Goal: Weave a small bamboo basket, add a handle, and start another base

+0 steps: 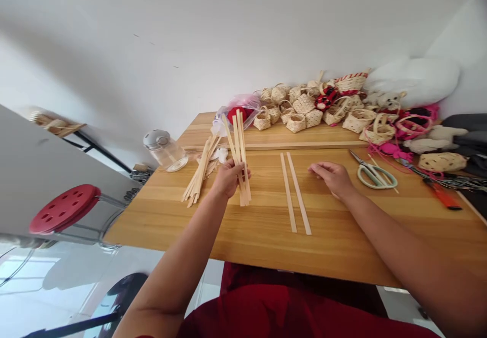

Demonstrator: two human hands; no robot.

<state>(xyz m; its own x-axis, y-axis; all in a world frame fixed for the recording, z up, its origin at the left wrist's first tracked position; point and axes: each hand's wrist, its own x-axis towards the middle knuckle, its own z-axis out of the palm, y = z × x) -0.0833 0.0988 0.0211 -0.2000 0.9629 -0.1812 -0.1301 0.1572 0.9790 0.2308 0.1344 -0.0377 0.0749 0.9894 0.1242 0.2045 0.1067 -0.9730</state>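
Note:
My left hand [229, 176] grips several thin wooden strips [239, 142] in a small fan, held up over the table. Beside it on the left, a larger bundle of wooden strips [200, 173] lies on the wood. Two more strips lie side by side in front of me, a left strip [288, 193] and a right strip [299, 193], nearly parallel with a narrow gap. To the right of this pair is my right hand [332, 176], its fingers curled together with nothing seen in them. Scissors [375, 174] with pale green handles lie beyond that hand.
Several small woven baskets [297, 122] crowd the back of the table [251, 239], with a plush toy [433, 139] at the right. A clear bottle [167, 151] stands at the left edge. An orange-handled tool [443, 195] lies far right. Left of the table is a red stool [65, 208].

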